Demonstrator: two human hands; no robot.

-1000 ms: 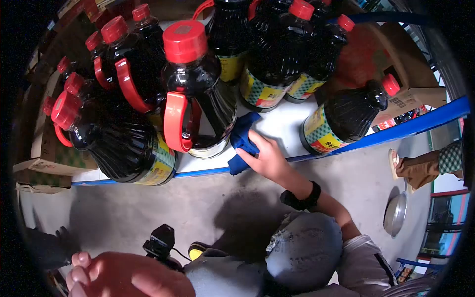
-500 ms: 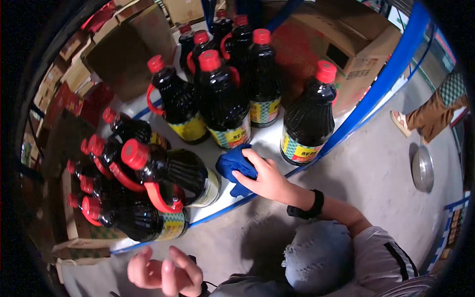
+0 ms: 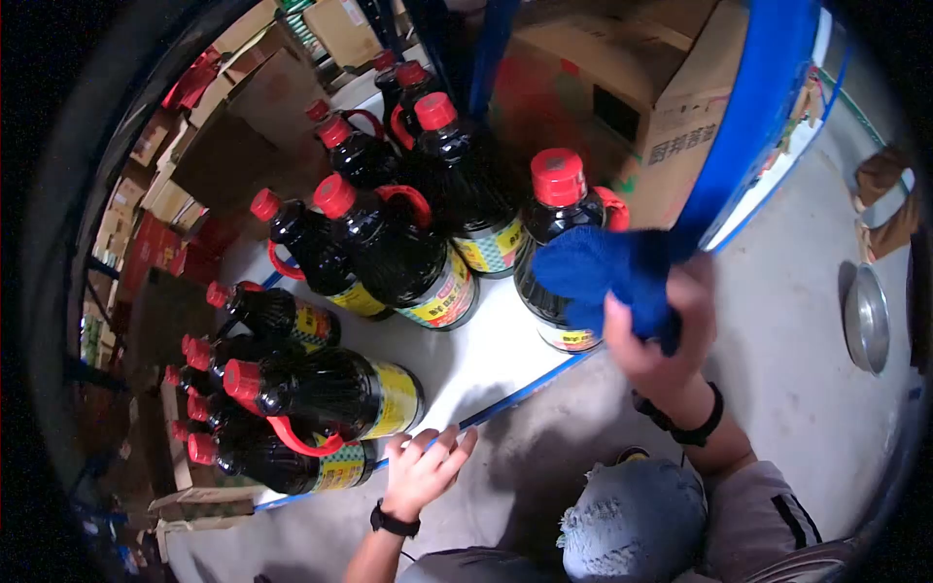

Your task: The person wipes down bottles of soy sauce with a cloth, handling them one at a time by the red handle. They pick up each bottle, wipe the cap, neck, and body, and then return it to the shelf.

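My right hand [image 3: 671,325] grips a bunched dark blue cloth [image 3: 598,272], raised in front of a large soy sauce bottle [image 3: 559,185] with a red cap at the shelf's right end. The cloth overlaps that bottle's middle. My left hand [image 3: 425,471] has its fingers apart and rests them at the blue front edge of the white shelf [image 3: 486,364]. Just above it, a soy sauce bottle [image 3: 330,389] with a yellow label leans to the left, over another tilted bottle [image 3: 292,447]. Several upright bottles [image 3: 398,253] stand in the middle.
A blue upright post [image 3: 748,117] rises at the shelf's right end, beside an open cardboard box [image 3: 671,126]. More cartons [image 3: 146,223] are stacked at the left. A metal bowl [image 3: 865,319] and part of another person [image 3: 886,199] show at the right.
My right hand has lifted the cloth off the shelf and moved right, to the rightmost bottle. My left hand has come up and right to the shelf's front edge. The view has shifted.
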